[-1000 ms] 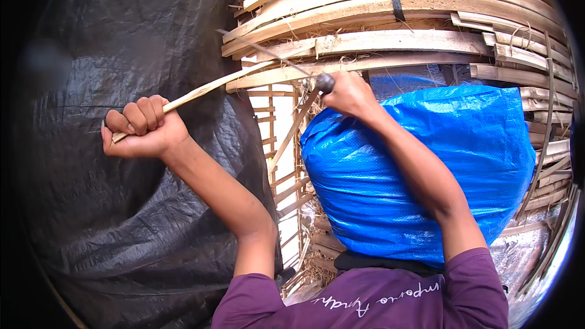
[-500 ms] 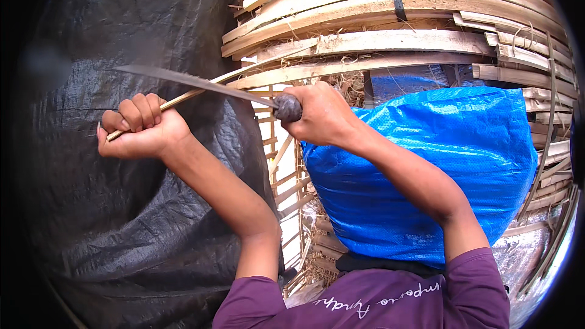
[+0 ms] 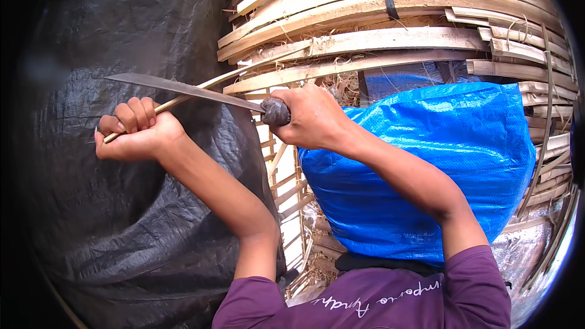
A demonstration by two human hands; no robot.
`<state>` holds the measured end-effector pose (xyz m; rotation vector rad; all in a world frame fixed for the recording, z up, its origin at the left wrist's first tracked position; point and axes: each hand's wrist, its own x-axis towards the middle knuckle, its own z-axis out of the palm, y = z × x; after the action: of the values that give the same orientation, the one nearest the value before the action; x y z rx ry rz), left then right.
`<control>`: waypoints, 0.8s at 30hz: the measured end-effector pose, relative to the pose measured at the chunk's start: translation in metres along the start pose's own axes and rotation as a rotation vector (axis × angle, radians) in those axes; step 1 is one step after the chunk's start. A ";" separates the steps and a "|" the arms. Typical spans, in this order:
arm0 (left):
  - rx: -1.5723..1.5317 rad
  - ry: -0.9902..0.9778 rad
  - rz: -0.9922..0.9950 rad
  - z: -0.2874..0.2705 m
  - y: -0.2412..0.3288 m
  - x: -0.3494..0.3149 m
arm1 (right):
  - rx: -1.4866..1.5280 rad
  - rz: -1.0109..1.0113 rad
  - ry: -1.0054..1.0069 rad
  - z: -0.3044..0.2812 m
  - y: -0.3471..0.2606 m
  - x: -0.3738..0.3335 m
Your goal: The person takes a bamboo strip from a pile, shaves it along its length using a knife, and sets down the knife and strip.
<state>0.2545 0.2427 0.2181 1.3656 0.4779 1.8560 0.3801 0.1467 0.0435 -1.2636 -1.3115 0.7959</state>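
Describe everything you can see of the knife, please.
The knife has a long, narrow grey blade, metal by its look, tapering to a point, and a dark, rounded handle partly hidden in the right hand. The blade points left, slanting slightly up, and crosses over the thin pale strip that the left hand holds; whether they touch is hard to tell.

Your right hand (image 3: 314,117) has moved leftward since one second ago, and the knife (image 3: 183,88) has gone with it. Its blade, which looked thin before, now shows you more of its flat side, and the tip is farther inside the black sheet's (image 3: 91,225) right edge. The blade crosses the pale strip (image 3: 170,103) nearer to your left hand (image 3: 145,131), where the strip looks narrower.
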 end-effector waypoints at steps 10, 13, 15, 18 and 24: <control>-0.002 0.044 -0.021 0.003 -0.003 0.006 | -0.186 0.551 0.019 -0.017 0.135 0.003; 0.040 0.033 -0.014 0.003 -0.007 0.007 | -0.194 0.434 0.022 -0.016 0.092 0.004; 0.027 0.034 -0.009 0.002 0.000 0.006 | -0.105 0.231 0.017 -0.003 0.058 0.005; 0.051 0.044 0.006 0.000 -0.005 0.008 | 0.041 -0.008 -0.009 0.000 0.012 0.002; 0.083 0.139 0.007 -0.011 -0.005 0.014 | -0.054 0.283 0.008 0.000 0.075 0.005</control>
<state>0.2444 0.2582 0.2197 1.2981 0.6286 1.9644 0.3975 0.1672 -0.0269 -1.5158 -1.1684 0.9557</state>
